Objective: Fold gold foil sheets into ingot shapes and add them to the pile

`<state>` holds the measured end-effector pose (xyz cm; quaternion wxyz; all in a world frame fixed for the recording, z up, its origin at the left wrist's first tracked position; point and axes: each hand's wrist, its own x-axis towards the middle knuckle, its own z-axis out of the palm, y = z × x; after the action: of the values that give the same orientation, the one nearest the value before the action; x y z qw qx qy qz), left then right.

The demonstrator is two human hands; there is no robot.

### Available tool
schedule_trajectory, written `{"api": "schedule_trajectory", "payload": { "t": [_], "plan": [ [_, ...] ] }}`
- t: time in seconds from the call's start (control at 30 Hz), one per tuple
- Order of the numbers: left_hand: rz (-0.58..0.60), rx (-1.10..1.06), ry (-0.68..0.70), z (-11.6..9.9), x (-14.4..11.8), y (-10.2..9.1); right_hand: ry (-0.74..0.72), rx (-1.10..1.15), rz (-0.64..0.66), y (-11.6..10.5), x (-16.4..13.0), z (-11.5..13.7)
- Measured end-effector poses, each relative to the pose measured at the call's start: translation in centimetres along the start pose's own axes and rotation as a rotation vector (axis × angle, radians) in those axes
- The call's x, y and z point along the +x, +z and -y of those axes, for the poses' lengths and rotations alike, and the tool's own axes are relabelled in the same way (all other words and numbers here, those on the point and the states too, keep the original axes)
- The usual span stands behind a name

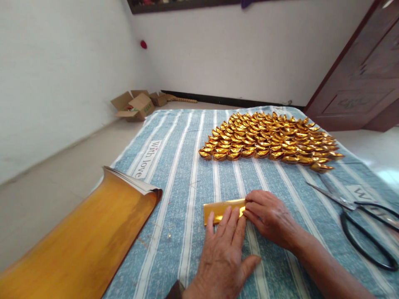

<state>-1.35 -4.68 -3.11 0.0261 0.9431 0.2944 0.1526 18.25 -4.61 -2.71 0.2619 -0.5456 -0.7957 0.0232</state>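
A small folded strip of gold foil paper (215, 208) lies flat on the striped blue cloth. My left hand (222, 253) rests on its near edge with the fingers stretched out and spread. At the strip's right end, my right hand (269, 216) pinches the paper between thumb and fingers; the fingertips partly cover that end. Beyond both hands sits a large cluster of folded gold paper ingots (264, 139), set close together in rows. Scissors with black handles (352, 205) lie with parted blades to the right of my right hand.
A stack of large gold foil sheets (81, 232) hangs over the table's left edge, its far end curled up. The blue and white striped cloth (174, 166) covers the table. Open cardboard boxes (137, 106) stand on the floor beyond, near a white wall. A brown door (358, 79) is at right.
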Motion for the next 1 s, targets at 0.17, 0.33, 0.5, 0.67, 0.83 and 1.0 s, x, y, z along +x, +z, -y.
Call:
{"api": "schedule_trajectory", "payload": {
  "t": [0.17, 0.33, 0.5, 0.67, 0.83, 1.0],
  "plan": [
    [0.007, 0.024, 0.014, 0.01, -0.01, 0.09, -0.003, 0.001, -0.005, 0.08, 0.04, -0.02],
    [0.014, 0.008, 0.002, -0.03, 0.18, -0.16, -0.011, -0.003, -0.003, 0.1, 0.05, -0.1],
    [0.004, -0.015, 0.01, -0.05, 0.11, 0.04, -0.003, -0.001, -0.004, 0.13, 0.06, 0.0],
    [0.024, -0.011, 0.008, 0.0, 0.09, 0.05, -0.005, -0.017, 0.004, 0.25, -0.01, 0.05],
    [0.057, -0.01, 0.002, -0.01, 0.34, -0.4, -0.006, -0.064, 0.042, 0.24, -0.01, 0.28],
    [0.091, -0.017, -0.002, -0.08, 0.43, -0.44, 0.008, -0.097, 0.05, 0.24, 0.02, 0.46]
  ]
}}
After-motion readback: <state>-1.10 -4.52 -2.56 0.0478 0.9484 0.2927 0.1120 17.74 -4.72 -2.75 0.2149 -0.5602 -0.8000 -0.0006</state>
